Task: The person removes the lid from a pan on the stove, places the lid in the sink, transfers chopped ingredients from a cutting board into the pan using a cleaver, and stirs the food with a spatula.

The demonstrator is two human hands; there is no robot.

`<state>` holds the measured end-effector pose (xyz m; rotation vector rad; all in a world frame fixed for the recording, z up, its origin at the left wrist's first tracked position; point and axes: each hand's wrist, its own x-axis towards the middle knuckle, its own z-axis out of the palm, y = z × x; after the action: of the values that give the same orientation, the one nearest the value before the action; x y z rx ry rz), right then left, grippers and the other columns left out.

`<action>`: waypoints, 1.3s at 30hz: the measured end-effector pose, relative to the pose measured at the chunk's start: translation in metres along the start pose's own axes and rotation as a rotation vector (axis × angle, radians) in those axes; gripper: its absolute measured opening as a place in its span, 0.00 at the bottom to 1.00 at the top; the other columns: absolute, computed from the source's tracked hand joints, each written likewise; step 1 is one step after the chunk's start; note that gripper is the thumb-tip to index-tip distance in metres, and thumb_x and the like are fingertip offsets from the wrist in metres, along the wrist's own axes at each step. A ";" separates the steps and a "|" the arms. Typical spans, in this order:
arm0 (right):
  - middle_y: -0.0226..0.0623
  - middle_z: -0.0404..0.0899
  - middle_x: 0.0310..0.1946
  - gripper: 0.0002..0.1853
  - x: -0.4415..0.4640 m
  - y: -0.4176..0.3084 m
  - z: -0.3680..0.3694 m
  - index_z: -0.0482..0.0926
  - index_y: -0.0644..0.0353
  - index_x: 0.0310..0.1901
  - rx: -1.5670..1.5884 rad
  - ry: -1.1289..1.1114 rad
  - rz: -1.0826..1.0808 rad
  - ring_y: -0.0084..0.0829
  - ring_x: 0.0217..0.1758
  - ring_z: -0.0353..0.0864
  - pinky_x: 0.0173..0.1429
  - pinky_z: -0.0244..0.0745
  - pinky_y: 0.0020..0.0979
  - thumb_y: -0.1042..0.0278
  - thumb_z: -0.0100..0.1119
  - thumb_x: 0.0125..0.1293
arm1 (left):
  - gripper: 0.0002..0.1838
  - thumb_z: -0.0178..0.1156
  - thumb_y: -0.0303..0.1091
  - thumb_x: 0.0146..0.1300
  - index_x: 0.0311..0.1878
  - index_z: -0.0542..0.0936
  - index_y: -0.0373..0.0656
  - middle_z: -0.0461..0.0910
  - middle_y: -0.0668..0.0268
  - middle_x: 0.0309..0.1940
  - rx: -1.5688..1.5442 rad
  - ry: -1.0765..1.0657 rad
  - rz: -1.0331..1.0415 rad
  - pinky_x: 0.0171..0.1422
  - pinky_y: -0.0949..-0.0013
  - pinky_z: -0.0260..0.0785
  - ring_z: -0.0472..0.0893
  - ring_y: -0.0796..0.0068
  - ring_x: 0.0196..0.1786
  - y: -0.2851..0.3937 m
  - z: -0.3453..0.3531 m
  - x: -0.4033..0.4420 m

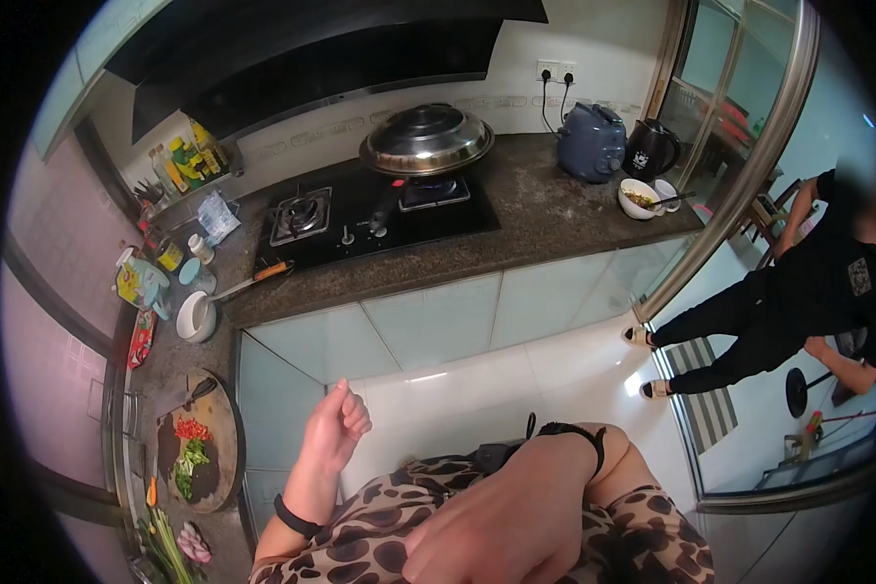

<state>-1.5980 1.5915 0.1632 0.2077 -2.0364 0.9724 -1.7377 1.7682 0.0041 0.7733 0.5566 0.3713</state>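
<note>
My left hand (339,425) is raised over the floor in front of the cabinets, with its fingers curled in and nothing visible in them. Close to the camera, my right hand (501,516) hangs in front of the leopard-print clothing (380,521); its fingertips are hidden. Neither hand touches the counter. To the left is a round chopping board (226,457) bearing chopped red pepper (191,428) and chopped greens (193,462). A dark-handled tool (201,391) rests at the board's far side. On the gas hob (350,219), a lidded pan (428,141) covers the right burner.
A white bowl (196,319), a wooden-handled utensil (263,273) and several bottles (170,255) occupy the left counter. On the right stand a blue toaster (591,143), a black kettle (650,148) and a food bowl (637,204). Another person (798,282) stands beyond the sliding doorway.
</note>
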 end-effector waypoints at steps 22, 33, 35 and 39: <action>0.36 0.58 0.24 0.22 0.024 0.031 0.006 0.73 0.59 0.59 -0.061 0.081 0.047 0.38 0.27 0.63 0.34 0.60 0.36 0.72 0.47 0.63 | 0.23 0.43 0.44 0.73 0.19 0.59 0.49 0.55 0.73 0.14 -0.024 -0.013 -0.017 0.27 0.73 0.51 0.55 0.78 0.20 0.010 -0.024 -0.003; 0.38 0.61 0.25 0.20 0.004 0.016 0.001 0.77 0.58 0.52 0.007 0.014 0.096 0.40 0.27 0.63 0.33 0.60 0.37 0.75 0.46 0.57 | 0.23 0.44 0.44 0.72 0.19 0.59 0.49 0.55 0.73 0.14 -0.047 0.016 0.001 0.27 0.73 0.51 0.55 0.78 0.20 -0.008 -0.017 -0.007; 0.38 0.61 0.25 0.18 -0.001 0.012 0.003 0.78 0.59 0.49 0.019 0.019 0.094 0.40 0.27 0.63 0.33 0.60 0.37 0.75 0.46 0.58 | 0.23 0.44 0.44 0.72 0.19 0.59 0.49 0.55 0.73 0.14 -0.048 0.024 0.001 0.27 0.73 0.52 0.55 0.78 0.20 -0.013 -0.013 -0.008; 0.39 0.62 0.26 0.12 -0.011 0.001 0.005 0.77 0.60 0.43 0.072 0.059 0.048 0.41 0.28 0.64 0.33 0.60 0.38 0.73 0.46 0.61 | 0.24 0.42 0.46 0.73 0.18 0.57 0.50 0.54 0.73 0.13 -0.013 0.092 -0.015 0.26 0.74 0.51 0.55 0.77 0.20 -0.026 0.001 -0.007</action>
<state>-1.5949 1.5862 0.1528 0.1670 -1.9626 1.0707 -1.7399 1.7468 -0.0119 0.7415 0.6453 0.3973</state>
